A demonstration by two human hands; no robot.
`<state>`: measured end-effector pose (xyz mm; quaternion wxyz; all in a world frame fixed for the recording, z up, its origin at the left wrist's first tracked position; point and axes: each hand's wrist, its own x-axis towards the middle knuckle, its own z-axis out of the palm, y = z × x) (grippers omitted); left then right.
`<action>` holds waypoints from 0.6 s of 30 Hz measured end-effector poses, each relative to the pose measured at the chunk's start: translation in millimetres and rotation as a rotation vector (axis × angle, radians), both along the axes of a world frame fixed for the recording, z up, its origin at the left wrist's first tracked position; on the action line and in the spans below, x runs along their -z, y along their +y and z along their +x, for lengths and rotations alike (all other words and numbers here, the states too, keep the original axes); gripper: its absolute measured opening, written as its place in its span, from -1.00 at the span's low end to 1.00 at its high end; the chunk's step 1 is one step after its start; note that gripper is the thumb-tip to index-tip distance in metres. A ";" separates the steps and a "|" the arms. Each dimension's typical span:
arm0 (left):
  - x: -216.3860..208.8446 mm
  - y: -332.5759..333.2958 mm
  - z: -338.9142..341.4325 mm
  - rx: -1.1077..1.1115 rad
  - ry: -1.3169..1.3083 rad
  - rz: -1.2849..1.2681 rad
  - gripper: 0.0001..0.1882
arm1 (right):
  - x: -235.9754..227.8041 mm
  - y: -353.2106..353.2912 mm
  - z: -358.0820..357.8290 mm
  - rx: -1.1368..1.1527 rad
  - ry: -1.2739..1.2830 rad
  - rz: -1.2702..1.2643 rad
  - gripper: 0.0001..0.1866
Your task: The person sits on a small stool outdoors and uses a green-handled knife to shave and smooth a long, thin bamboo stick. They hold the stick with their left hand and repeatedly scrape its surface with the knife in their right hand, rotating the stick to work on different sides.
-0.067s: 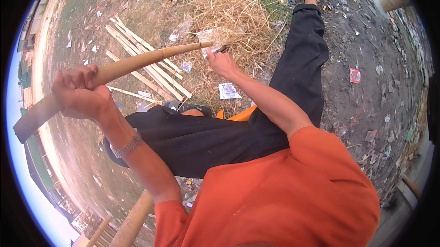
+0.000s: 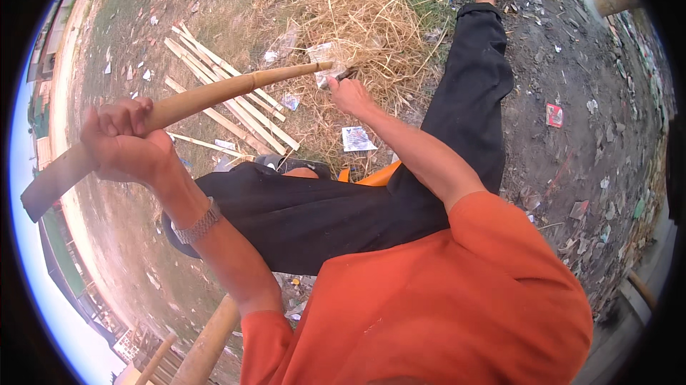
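Note:
My left hand (image 2: 128,138), with a metal watch on its wrist, is closed round a long bamboo piece (image 2: 207,96). The piece slants from the lower left up to the right, and its narrow end lies over the straw heap (image 2: 364,24). Close to that end, my right hand (image 2: 350,96) is closed on a dark knife-like tool (image 2: 348,73). Only a short dark part of it shows above the fingers, so its exact kind is unclear. The tool is just right of the bamboo tip, apparently apart from it.
Several split bamboo strips (image 2: 236,110) lie on the ground beyond my bent left leg (image 2: 271,221). My right leg (image 2: 471,85) stretches away on the right. A printed paper sheet (image 2: 357,139) lies between. Scattered litter covers the dark soil (image 2: 557,163); a round pole (image 2: 207,346) stands at lower left.
My right hand has shifted slightly right, away from the bamboo tip, and more of the dark tool shows. My left hand and the bamboo have hardly moved.

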<state>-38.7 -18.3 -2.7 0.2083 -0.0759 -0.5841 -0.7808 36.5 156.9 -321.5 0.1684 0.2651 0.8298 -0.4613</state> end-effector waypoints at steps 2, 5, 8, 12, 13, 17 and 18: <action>-0.4 3.9 0.2 -0.046 -0.011 -0.030 -0.59 | -3.7 3.5 -5.6 0.000 -0.014 0.019 -0.29; 0.2 1.2 -0.3 -0.051 -0.018 -0.041 -0.59 | -6.2 4.2 -7.8 -0.014 -0.047 0.006 -0.29; -0.1 5.2 1.9 -0.024 -0.014 -0.045 -0.60 | 9.4 2.4 -3.0 0.010 -0.060 0.020 -0.30; 2.8 -3.5 -1.5 -0.025 0.025 -0.088 -0.58 | 36.0 9.5 -11.1 0.055 -0.071 0.031 -0.30; 4.2 -6.9 -1.8 -0.005 0.023 -0.085 -0.58 | 31.7 7.6 -12.4 0.040 -0.082 0.020 -0.30; 1.8 0.3 0.5 0.011 0.009 -0.056 -0.60 | 51.4 7.0 -16.4 0.115 -0.128 0.097 -0.33; 2.2 6.1 3.2 0.007 -0.004 -0.052 -0.61 | 57.8 10.7 -13.7 0.084 -0.148 0.137 -0.34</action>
